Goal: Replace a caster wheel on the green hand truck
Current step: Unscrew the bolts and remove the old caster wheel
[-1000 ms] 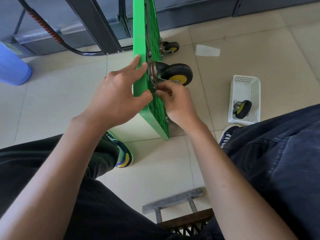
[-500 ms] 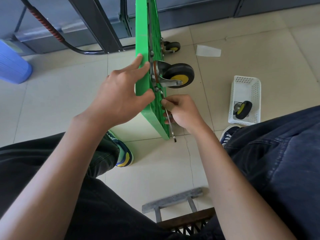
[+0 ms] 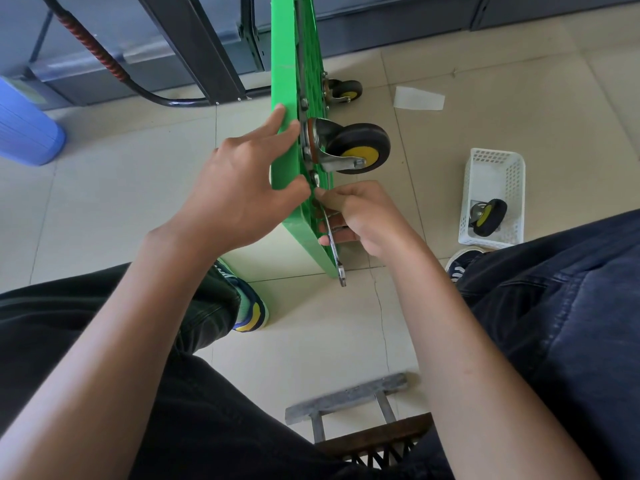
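Observation:
The green hand truck platform stands on its edge on the tiled floor. A black caster wheel with a yellow hub is mounted on its underside; a second caster sits farther back. My left hand holds the platform's near edge, fingers on the top face and thumb on the wheel side. My right hand grips a metal wrench just below the caster's mounting plate, its free end hanging down past the platform's lower corner. The wrench's upper end is hidden by my fingers.
A white plastic basket on the floor at right holds another black and yellow caster. A blue bin stands at far left. A scrap of paper lies beyond the wheel. My knees and shoes flank the platform; a stool edge is below.
My right hand has slid down from the caster's bracket to below the mounting plate, and the wrench now hangs down from it. My left hand stays on the platform.

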The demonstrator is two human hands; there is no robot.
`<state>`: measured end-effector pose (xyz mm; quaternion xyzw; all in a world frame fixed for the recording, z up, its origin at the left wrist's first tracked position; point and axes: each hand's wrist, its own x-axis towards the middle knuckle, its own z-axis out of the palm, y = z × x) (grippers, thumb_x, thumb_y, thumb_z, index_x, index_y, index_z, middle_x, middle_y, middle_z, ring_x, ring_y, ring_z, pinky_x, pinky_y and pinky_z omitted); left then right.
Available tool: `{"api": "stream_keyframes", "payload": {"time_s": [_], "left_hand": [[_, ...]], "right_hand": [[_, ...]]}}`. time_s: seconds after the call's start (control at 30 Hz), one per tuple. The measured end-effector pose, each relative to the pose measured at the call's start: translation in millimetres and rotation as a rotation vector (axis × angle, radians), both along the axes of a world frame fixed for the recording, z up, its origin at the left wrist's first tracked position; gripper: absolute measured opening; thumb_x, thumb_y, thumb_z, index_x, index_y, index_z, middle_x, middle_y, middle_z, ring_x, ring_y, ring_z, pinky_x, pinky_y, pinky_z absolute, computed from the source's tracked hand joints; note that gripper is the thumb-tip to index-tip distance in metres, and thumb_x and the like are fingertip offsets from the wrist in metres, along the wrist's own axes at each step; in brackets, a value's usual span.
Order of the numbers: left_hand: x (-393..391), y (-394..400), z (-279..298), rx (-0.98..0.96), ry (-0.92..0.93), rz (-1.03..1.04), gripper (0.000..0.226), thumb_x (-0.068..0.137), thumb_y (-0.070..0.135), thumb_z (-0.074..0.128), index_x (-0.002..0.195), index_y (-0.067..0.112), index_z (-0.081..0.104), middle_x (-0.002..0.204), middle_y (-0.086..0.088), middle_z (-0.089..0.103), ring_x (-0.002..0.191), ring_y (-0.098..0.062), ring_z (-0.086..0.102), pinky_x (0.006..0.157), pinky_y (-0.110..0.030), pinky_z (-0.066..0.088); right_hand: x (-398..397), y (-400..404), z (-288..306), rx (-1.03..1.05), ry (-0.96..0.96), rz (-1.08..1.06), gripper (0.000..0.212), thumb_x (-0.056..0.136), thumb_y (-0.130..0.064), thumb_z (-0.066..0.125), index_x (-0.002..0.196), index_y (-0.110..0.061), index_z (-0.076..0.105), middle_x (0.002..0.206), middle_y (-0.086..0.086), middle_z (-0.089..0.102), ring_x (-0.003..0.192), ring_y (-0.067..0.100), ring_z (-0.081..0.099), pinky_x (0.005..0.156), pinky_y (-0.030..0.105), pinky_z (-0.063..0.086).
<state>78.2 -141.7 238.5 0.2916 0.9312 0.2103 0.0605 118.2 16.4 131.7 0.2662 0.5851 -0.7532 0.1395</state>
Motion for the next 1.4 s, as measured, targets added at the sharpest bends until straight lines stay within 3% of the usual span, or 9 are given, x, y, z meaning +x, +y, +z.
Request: {"api": "stream_keyframes", "payload": {"time_s": [0.17,0.4,0.57,0.83,1.3,1.4], "left_hand": [[0.4,1.2,0.6,-0.01,0.013,0.016,0.071,0.082,0.041,0.052,0.151,0.022,0.047,0.162,0.004,0.032,0.121,-0.032,0.061,0.1,-0.047,0.052],[1.0,2.2,-0.7,-0.021,0.025,0.022,0.069,0.083,0.039,0.055,0.15,0.023,0.048,0.162,0.004,0.033,0.12,-0.034,0.061,0.101,-0.046,0.05],[1.0,2.5,0.6,-0.012,0.013,0.034,0.071,0.082,0.041,0.053,0.15,0.024,0.047,0.162,0.006,0.032,0.12,-0.033,0.061,0.1,-0.05,0.05],[2.0,2.4,1.6,-0.017,0.007,0.035,0.071,0.082,0.04,0.053,0.151,0.023,0.047,0.162,0.006,0.032,0.121,-0.034,0.061,0.102,-0.048,0.05],[3.6,2.1,1.7,0.006,-0.004,0.037,0.069,0.082,0.036,0.056,0.149,0.021,0.049,0.161,0.005,0.033,0.12,-0.03,0.062,0.103,-0.046,0.05],[1.9,1.8,0.2,0.015,-0.006,0.047,0.065,0.086,0.03,0.063,0.149,0.022,0.049,0.161,0.005,0.033,0.121,-0.03,0.062,0.105,-0.044,0.048]], "right_hand": [[-3.0,-5.3,1.4,0.066,0.01,-0.015,0.032,0.098,-0.022,0.069,0.097,0.01,0.071,0.082,0.019,0.073,0.061,0.031,0.071,0.053,0.033,0.058],[-8.4,-7.6,4.2,0.17,0.041,-0.055,0.029,0.101,-0.022,0.066,0.089,0.004,0.07,0.069,0.011,0.07,0.049,0.019,0.063,0.048,0.027,0.052],[-8.2,-7.9,5.8,0.152,0.02,-0.037,0.029,0.101,-0.022,0.066,0.094,0.006,0.07,0.072,0.012,0.07,0.049,0.019,0.063,0.05,0.028,0.053],[-5.0,-1.4,7.8,0.039,-0.011,0.038,0.01,0.099,-0.007,0.066,0.097,0.002,0.069,0.084,0.016,0.07,0.059,0.02,0.065,0.054,0.028,0.055],[-5.9,-10.8,6.4,0.141,0.024,0.039,0.015,0.101,-0.008,0.061,0.091,0.002,0.068,0.076,0.015,0.062,0.06,0.021,0.057,0.056,0.032,0.053],[0.8,-18.7,-15.0,0.357,0.074,0.063,0.012,0.096,-0.004,0.061,0.086,-0.004,0.069,0.081,0.014,0.069,0.068,0.023,0.059,0.065,0.038,0.053]]}}
